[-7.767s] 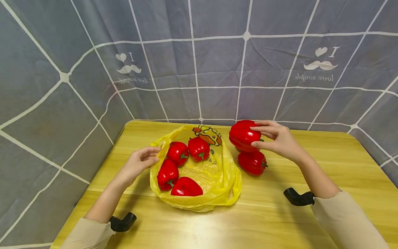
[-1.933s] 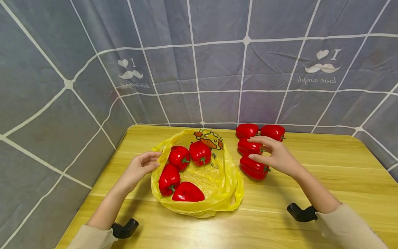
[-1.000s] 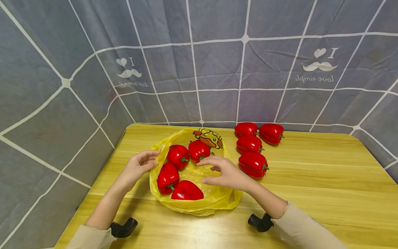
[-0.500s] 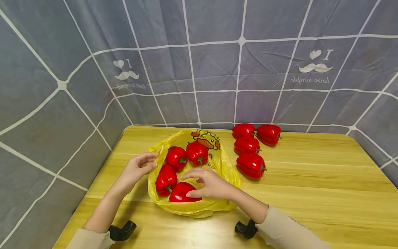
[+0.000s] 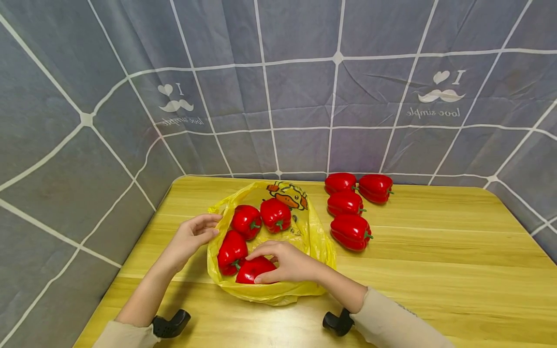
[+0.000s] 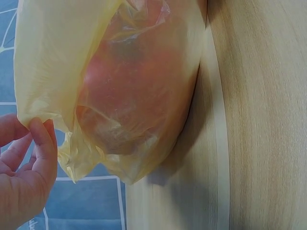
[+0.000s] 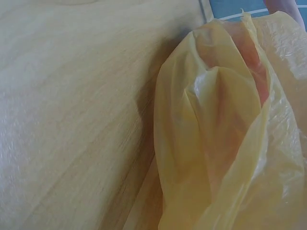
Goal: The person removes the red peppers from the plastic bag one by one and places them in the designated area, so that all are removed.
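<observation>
A yellow plastic bag (image 5: 278, 292) with a duck print stands with its mouth spread, and several red bell peppers are inside. My left hand (image 5: 188, 240) pinches the bag's left rim between thumb and fingers, as the left wrist view also shows. Reaching into the bag, my right hand (image 5: 287, 263) holds the front bell pepper (image 5: 253, 268) with thumb and fingers around it. Beside that one lie a left bell pepper (image 5: 232, 252), a back-left bell pepper (image 5: 246, 221) and a back bell pepper (image 5: 276, 214). Yellow film hides my right hand in the right wrist view.
Right of the bag, several more bell peppers lie on the wooden table (image 5: 435, 270): a near one (image 5: 350, 232), a middle one (image 5: 345, 203) and two behind. A grey curtain (image 5: 300, 96) with white lines hangs along the back and left.
My right hand set a bell pepper down among those at the right, then moved left into the bag and took hold of the front pepper. The left hand stays on the rim.
</observation>
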Action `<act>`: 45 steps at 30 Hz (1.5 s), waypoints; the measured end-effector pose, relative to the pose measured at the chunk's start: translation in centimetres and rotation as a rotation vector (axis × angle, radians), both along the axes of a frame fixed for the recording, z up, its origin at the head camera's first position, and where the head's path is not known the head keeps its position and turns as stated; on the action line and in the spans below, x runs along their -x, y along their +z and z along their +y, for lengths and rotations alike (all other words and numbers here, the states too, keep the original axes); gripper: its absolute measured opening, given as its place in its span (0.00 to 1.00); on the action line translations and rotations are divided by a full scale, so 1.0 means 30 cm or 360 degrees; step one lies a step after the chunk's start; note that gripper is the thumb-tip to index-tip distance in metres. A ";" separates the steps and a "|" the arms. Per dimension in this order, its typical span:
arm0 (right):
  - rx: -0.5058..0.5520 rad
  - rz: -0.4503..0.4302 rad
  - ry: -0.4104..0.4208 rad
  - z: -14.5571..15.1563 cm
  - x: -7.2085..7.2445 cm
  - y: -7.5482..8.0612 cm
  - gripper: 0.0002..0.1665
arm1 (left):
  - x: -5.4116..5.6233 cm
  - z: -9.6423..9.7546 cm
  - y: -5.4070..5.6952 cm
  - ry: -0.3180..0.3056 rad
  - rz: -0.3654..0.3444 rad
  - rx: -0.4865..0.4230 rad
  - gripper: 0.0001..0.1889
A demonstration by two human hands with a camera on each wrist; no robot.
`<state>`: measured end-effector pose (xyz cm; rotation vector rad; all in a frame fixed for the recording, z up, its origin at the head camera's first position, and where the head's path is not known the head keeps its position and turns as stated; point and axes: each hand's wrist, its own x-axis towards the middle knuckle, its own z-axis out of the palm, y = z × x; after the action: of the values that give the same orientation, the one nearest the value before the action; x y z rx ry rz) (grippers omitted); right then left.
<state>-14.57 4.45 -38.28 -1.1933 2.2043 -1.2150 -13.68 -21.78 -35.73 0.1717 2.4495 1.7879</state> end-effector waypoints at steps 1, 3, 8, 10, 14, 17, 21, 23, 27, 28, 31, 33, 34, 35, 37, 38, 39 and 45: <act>-0.0003 -0.0004 0.0003 -0.001 0.000 -0.001 0.25 | 0.001 0.000 -0.002 0.0000 0.0000 0.0001 0.20; -0.0009 0.0002 0.0006 -0.001 0.001 -0.002 0.25 | 0.002 -0.001 -0.005 0.0001 -0.0002 -0.0001 0.20; -0.0030 -0.0008 0.0017 -0.005 0.005 -0.005 0.23 | 0.002 -0.002 -0.009 0.0003 0.0001 0.0004 0.20; -0.0041 -0.0014 0.0017 -0.009 0.008 -0.007 0.23 | 0.002 -0.002 -0.010 0.0006 0.0001 0.0012 0.20; -0.0060 -0.0010 0.0023 -0.016 0.010 -0.005 0.23 | 0.002 -0.001 -0.011 0.0011 -0.0002 0.0019 0.20; -0.0066 0.0002 0.0039 -0.020 0.011 -0.002 0.23 | 0.001 0.000 -0.011 0.0012 -0.0004 0.0022 0.20; -0.0069 0.0018 0.0056 -0.023 0.015 -0.004 0.24 | 0.000 -0.001 -0.011 0.0015 -0.0005 0.0019 0.20; -0.0074 0.0017 0.0057 -0.024 0.017 -0.003 0.24 | 0.000 -0.001 -0.011 0.0017 -0.0005 0.0015 0.20; -0.0086 0.0007 0.0053 -0.024 0.020 -0.001 0.24 | 0.002 -0.001 -0.013 0.0012 -0.0003 0.0007 0.20; -0.0089 0.0005 0.0049 -0.024 0.020 -0.001 0.24 | 0.003 -0.001 -0.014 0.0011 -0.0005 0.0006 0.20; -0.0091 0.0000 0.0044 -0.024 0.020 -0.001 0.24 | 0.005 -0.002 -0.016 0.0013 -0.0011 0.0008 0.20; -0.0086 -0.0004 0.0042 -0.024 0.020 -0.003 0.24 | 0.006 -0.003 -0.017 0.0016 -0.0018 0.0013 0.20; -0.0080 -0.0002 0.0043 -0.024 0.021 -0.004 0.24 | 0.006 -0.003 -0.017 0.0016 -0.0020 0.0013 0.20; -0.0075 -0.0003 0.0042 -0.022 0.021 -0.005 0.24 | 0.007 -0.003 -0.017 0.0016 -0.0021 0.0015 0.20; -0.0063 -0.0007 0.0039 -0.019 0.024 -0.009 0.24 | 0.008 -0.003 -0.018 0.0016 -0.0021 0.0017 0.20; -0.0058 -0.0011 0.0035 -0.016 0.026 -0.012 0.24 | 0.009 -0.003 -0.018 0.0015 -0.0019 0.0016 0.20; -0.0053 -0.0016 0.0027 -0.013 0.028 -0.014 0.24 | 0.009 -0.002 -0.018 0.0014 -0.0018 0.0016 0.20; -0.0054 -0.0024 -0.0068 0.015 0.042 -0.016 0.25 | 0.008 0.000 -0.017 0.0018 -0.0020 0.0023 0.20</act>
<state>-15.82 4.89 -38.75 -1.1258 2.2411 -1.1941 -13.92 -21.79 -36.24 0.1452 2.4592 1.7697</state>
